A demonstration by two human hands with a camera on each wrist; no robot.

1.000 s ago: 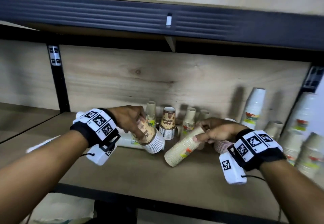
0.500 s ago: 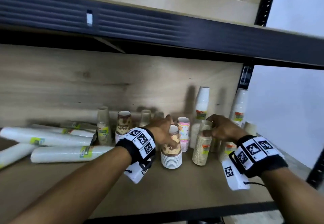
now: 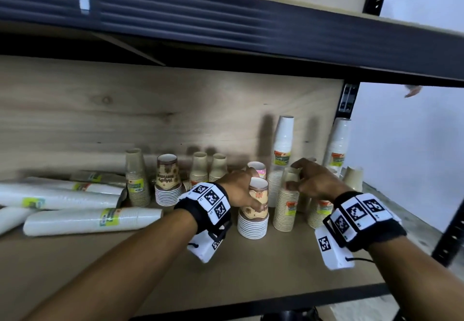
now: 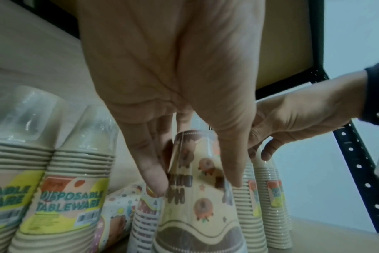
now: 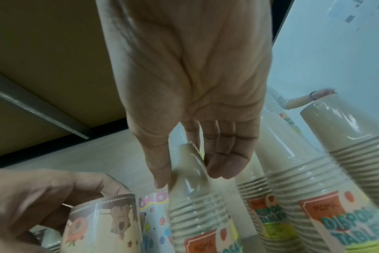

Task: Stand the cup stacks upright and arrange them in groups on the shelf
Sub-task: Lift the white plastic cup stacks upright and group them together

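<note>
You're gripping the brown printed cup stack with your left hand, thumb and fingers wrapped around its top cup; it's standing upright near the shelf front. Your right hand is pinching the top of the beige cup stack, which is sitting upright just beside it. Long white sleeves are lying flat off to the left.

Both my forearms reach forward side by side, a marker band on each wrist. My left hand points fingers down, thumb and fingers curled in a grip. My right hand arches beside it, thumb and fingertips pinching, palm down.
</note>
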